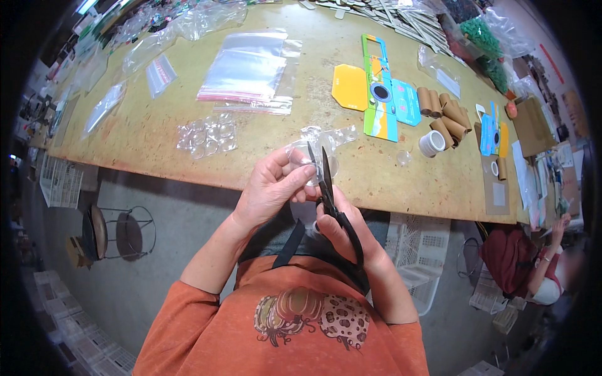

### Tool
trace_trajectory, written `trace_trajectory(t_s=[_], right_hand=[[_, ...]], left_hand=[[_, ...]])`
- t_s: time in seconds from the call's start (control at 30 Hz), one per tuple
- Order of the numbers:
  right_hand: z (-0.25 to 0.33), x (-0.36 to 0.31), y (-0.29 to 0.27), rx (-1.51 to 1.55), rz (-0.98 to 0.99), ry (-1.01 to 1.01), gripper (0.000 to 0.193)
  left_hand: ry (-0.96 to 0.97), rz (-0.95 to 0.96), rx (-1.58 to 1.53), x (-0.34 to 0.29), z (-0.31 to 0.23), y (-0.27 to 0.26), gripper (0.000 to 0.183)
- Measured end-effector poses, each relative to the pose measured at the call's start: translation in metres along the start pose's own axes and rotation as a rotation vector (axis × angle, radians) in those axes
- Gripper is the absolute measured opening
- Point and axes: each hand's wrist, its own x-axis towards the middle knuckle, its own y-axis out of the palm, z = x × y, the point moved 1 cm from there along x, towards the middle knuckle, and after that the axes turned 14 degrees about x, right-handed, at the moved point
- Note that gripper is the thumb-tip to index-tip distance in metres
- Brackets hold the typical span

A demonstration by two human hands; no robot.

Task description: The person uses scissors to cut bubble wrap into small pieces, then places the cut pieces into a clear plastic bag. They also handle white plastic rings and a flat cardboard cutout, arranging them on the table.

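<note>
My left hand (pixel 276 183) pinches a piece of clear plastic with round moulded shapes (pixel 328 164) at the table's front edge. Black-handled scissors (pixel 351 235) are in my right hand (pixel 348 219), their blades parted and pointing away from me, right beside the plastic. Whether the blades touch the plastic I cannot tell. Just beyond lies a clear plastic strip (pixel 342 135). A sheet of clear round blisters (pixel 207 135) rests on the table to the left. To the right lies a small clear disc (pixel 403 158).
Clear zip bags (pixel 244 66) lie stacked mid-table. A colourful card cutout (pixel 380 93), brown cardboard tubes (pixel 453 118) and a white roll (pixel 431 144) sit to the right. White crates (pixel 417 250) stand under the table. A person in a red garment (pixel 517 260) is at the far right.
</note>
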Motion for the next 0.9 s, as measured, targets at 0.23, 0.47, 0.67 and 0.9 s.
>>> trace_trajectory(t_s=[0.23, 0.47, 0.67, 0.9], right_hand=[[0.006, 0.001, -0.002, -0.034, 0.006, 0.011, 0.063], [-0.002, -0.001, -0.003, 0.171, 0.000, 0.101, 0.062], [-0.002, 0.002, -0.001, 0.133, 0.002, 0.018, 0.063], [-0.002, 0.002, 0.002, 0.268, -0.047, 0.115, 0.063]], left_hand=[[0.009, 0.015, -0.009, 0.001, 0.002, -0.002, 0.006], [0.040, 0.041, -0.060, 0.002, 0.002, -0.002, 0.006], [0.004, 0.056, 0.030, 0.003, 0.001, -0.004, 0.006], [0.030, 0.070, -0.073, 0.006, 0.003, -0.002, 0.008]])
